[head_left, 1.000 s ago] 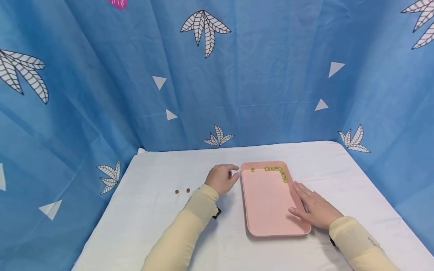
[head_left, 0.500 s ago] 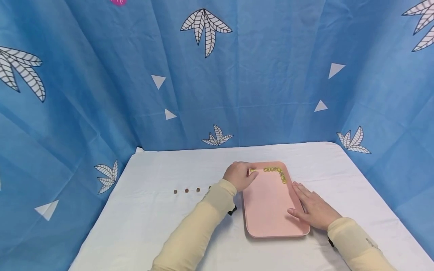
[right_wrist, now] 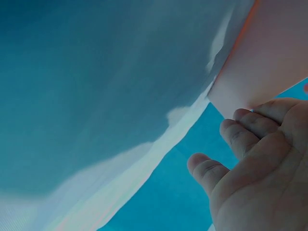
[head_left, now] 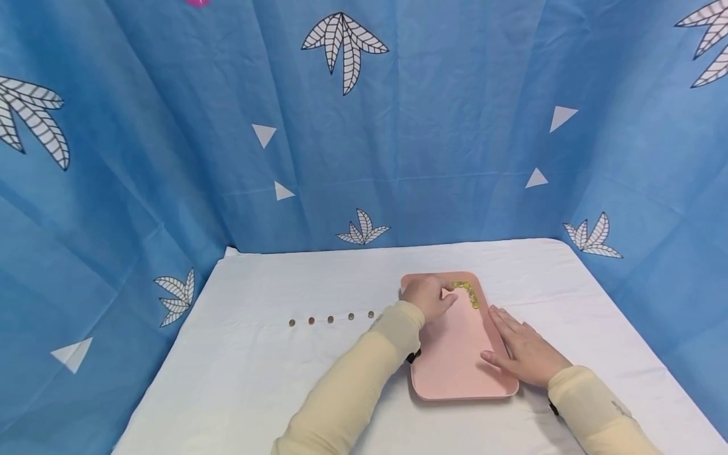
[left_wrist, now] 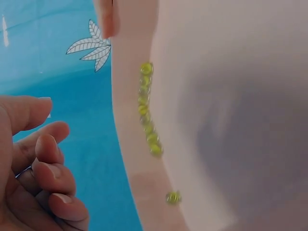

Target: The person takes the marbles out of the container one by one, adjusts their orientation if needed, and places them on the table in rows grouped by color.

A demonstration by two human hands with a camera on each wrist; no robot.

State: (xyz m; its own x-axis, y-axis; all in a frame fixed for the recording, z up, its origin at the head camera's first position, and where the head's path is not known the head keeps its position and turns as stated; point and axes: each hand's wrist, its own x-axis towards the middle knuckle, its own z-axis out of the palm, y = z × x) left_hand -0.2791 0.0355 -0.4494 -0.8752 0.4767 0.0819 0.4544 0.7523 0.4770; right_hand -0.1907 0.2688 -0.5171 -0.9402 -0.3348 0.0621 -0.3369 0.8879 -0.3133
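A pink rectangular tray (head_left: 455, 366) lies on the white table. Small yellow-green glassy beads (head_left: 465, 287) line its far edge and bend down the far right side; the left wrist view shows the curved row of beads (left_wrist: 143, 109) and a lone bead (left_wrist: 173, 197) apart from it. My left hand (head_left: 428, 298) is over the tray's far left part, its thumb and loosely curled fingers apart with nothing between them, and hides the lone bead in the head view. My right hand (head_left: 526, 351) rests on the tray's right side, fingers straight, thumb over the rim.
Left of the tray, several small dark brownish beads (head_left: 330, 320) lie spaced out in a row on the white tablecloth (head_left: 239, 379). A blue patterned curtain (head_left: 443, 158) hangs behind the table and on both sides.
My left hand has moved right, from beside the tray's left edge to over its far part, uncovering more of the brownish row. My right hand has stayed at the tray.
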